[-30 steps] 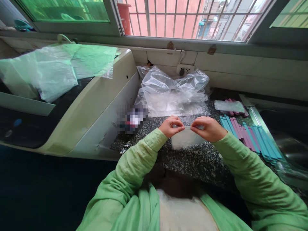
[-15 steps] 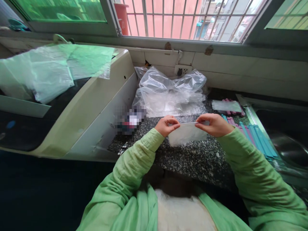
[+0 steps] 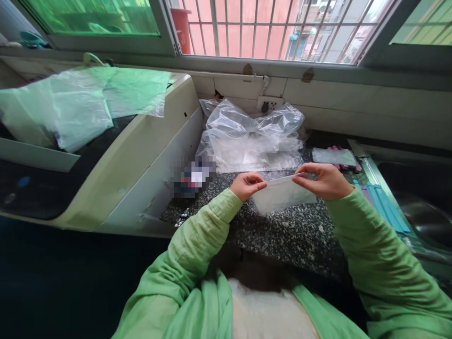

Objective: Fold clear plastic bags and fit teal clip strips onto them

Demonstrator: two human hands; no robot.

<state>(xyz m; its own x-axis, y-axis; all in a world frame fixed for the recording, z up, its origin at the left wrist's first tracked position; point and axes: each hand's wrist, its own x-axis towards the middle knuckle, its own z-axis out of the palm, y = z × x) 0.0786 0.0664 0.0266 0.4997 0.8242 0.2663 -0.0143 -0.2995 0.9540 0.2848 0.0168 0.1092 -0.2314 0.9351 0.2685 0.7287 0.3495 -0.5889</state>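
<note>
Speckled dark stone forms the desk (image 3: 282,235), running under a barred window (image 3: 268,28) at the far side. Both hands are up over it, holding a small clear bag (image 3: 282,195) just above the surface, near the middle of the scene. The left hand (image 3: 247,184) has its fingers pressed together, pinching the bag's left top corner. The right hand (image 3: 326,180) pinches the right top corner, thumb against fingertips, so the bag hangs stretched between them. Beyond lies a crumpled heap of clear plastic (image 3: 252,136). At the right, teal sticks (image 3: 383,207) lie beside a steel sink (image 3: 416,207). A white appliance (image 3: 141,141) stands at the left.
</note>
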